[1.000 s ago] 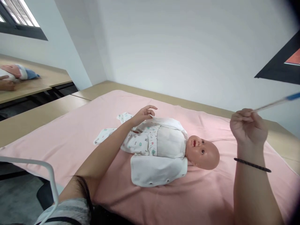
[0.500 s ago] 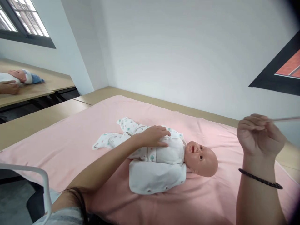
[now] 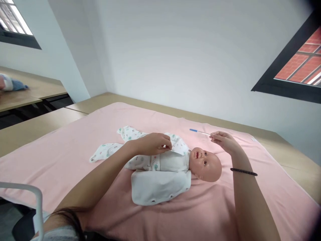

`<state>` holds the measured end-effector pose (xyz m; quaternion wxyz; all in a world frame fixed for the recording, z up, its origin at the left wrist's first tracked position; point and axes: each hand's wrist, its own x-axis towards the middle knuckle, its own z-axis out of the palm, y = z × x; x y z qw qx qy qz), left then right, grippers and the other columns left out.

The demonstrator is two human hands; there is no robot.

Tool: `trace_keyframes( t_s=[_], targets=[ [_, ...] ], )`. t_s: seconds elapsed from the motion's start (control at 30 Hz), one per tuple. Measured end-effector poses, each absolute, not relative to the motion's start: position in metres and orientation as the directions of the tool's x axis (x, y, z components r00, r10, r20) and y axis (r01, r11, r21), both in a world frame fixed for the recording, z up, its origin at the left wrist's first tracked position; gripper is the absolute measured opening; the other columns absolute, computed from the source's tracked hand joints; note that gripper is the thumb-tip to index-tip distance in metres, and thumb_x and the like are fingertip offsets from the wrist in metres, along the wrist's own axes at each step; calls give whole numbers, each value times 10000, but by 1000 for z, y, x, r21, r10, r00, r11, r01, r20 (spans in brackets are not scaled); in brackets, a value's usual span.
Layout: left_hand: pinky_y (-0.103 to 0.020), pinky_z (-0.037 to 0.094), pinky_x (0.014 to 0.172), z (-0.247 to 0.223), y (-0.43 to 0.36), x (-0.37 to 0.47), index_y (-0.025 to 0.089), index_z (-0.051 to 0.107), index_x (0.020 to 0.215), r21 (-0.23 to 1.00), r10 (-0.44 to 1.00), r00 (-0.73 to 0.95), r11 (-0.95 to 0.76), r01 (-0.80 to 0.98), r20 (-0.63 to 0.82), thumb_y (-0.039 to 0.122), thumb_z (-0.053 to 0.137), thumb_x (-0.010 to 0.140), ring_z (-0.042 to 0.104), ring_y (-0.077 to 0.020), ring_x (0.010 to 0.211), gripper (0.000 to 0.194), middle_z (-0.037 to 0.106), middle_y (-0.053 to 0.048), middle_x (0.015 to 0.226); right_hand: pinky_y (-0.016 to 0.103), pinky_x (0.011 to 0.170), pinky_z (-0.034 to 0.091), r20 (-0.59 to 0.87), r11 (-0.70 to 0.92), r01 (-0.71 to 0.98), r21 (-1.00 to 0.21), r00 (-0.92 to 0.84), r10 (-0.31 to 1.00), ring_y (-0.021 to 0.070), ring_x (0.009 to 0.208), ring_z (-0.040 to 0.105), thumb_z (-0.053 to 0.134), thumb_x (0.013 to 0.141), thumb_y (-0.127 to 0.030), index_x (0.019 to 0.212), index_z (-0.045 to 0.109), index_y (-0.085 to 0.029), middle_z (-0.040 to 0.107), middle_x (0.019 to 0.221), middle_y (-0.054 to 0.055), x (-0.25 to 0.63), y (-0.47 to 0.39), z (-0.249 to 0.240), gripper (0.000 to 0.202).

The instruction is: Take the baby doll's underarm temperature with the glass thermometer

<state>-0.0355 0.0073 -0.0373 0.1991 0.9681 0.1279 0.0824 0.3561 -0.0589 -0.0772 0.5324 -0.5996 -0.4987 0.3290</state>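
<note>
A baby doll lies on its back on a pink sheet, head to the right. It wears a printed white outfit whose front is undone. One white flap is spread out on the near side. My left hand is over the doll's chest, its fingers closed on the edge of the far flap, which is lifted a little. In my right hand, above the far side of the head, the fingertips pinch a thin clear thermometer with a blue end pointing left.
Wooden tables run under the sheet and along the wall. Another doll's blue and white cap shows on a table at the far left. A white curved rail stands at the lower left, and a window is at the right.
My right hand has come down and left with the thermometer, toward the doll. My left hand has gone from lying spread on the chest to gripping the flap. The view has turned slightly right.
</note>
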Motion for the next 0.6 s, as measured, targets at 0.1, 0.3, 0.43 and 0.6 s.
trace_keyframes(
  t_s=[0.1, 0.3, 0.43, 0.6],
  targets=[
    [-294, 436, 753, -37, 8, -41, 247, 751, 986, 446, 274, 961, -866, 227, 43, 195, 558, 935, 646, -196, 882, 206, 716, -37, 994, 327, 668, 582, 27, -60, 292, -954, 287, 958, 173, 669, 648, 924, 558, -442, 692, 674, -178, 711, 726, 70, 354, -51, -103, 387],
    [-282, 435, 767, -35, 5, -46, 288, 675, 1204, 461, 274, 949, -829, 316, -158, 284, 667, 862, 648, -212, 964, 342, 664, -38, 1200, 295, 620, 550, -98, -242, 457, -856, 317, 943, 173, 674, 666, 889, 574, -359, 712, 689, -162, 729, 742, 76, 361, -49, -121, 313],
    [-286, 418, 745, -21, -16, -52, 303, 681, 1173, 440, 288, 943, -834, 332, -165, 319, 715, 816, 638, -205, 907, 358, 653, -29, 1201, 302, 542, 498, -127, -322, 602, -731, 343, 931, 213, 663, 659, 885, 563, -386, 672, 703, -168, 713, 705, 88, 368, -52, -102, 304],
    [-317, 427, 791, -32, -78, -60, 280, 692, 925, 299, 271, 961, -913, 277, -60, 329, 827, 736, 636, -232, 905, 237, 679, -37, 980, 316, 620, 462, 63, -218, 773, -596, 315, 947, 245, 846, 655, 829, 695, -477, 811, 733, -235, 738, 959, 80, 323, -94, -34, 285]
  ],
)
